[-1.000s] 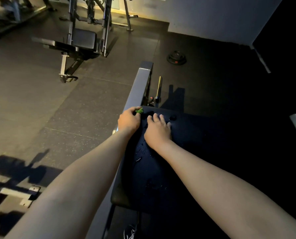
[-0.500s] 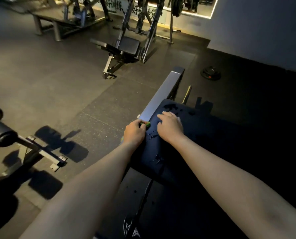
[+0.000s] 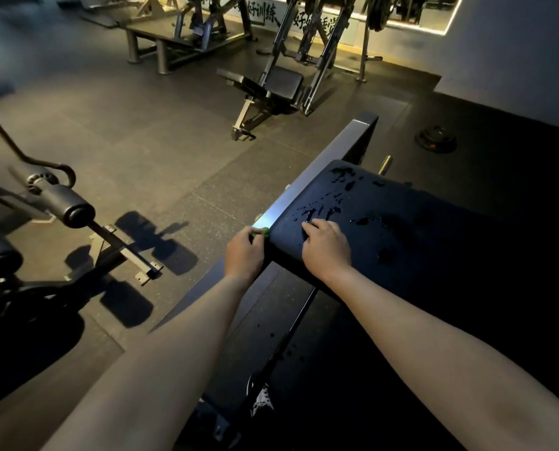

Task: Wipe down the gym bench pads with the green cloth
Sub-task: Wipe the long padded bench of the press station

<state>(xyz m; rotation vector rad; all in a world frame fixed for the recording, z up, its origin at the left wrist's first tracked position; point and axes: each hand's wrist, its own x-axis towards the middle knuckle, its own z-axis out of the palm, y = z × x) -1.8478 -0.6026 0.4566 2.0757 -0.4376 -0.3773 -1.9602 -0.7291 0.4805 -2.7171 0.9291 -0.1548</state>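
Peeking from the left hand (image 3: 244, 253), the cloth (image 3: 262, 232) shows only as a small green scrap at the near left corner of the pad (image 3: 369, 203), where the pad meets the grey metal rail (image 3: 307, 187); the left fingers (image 3: 250, 235) are curled and clamped on the cloth, most of which is hidden in the fist; the right hand (image 3: 327, 249) rests palm down on the pad's surface just beside it, its fingers (image 3: 317, 226) lying close together and holding nothing; droplets (image 3: 328, 208) and wet streaks glisten on the pad just beyond the right fingertips, and further spots run toward its far end; the right half of the pad is lost in shadow; both bare forearms reach in from the bottom edge; a shoe (image 3: 262, 403) shows below, between the arms; on the dark rubber floor (image 3: 135, 151) two padded rollers (image 3: 71, 208) on a frame stand well to the left, another bench (image 3: 283, 83) stands beyond, and a weight plate (image 3: 436, 139) lies off to the right near the wall.
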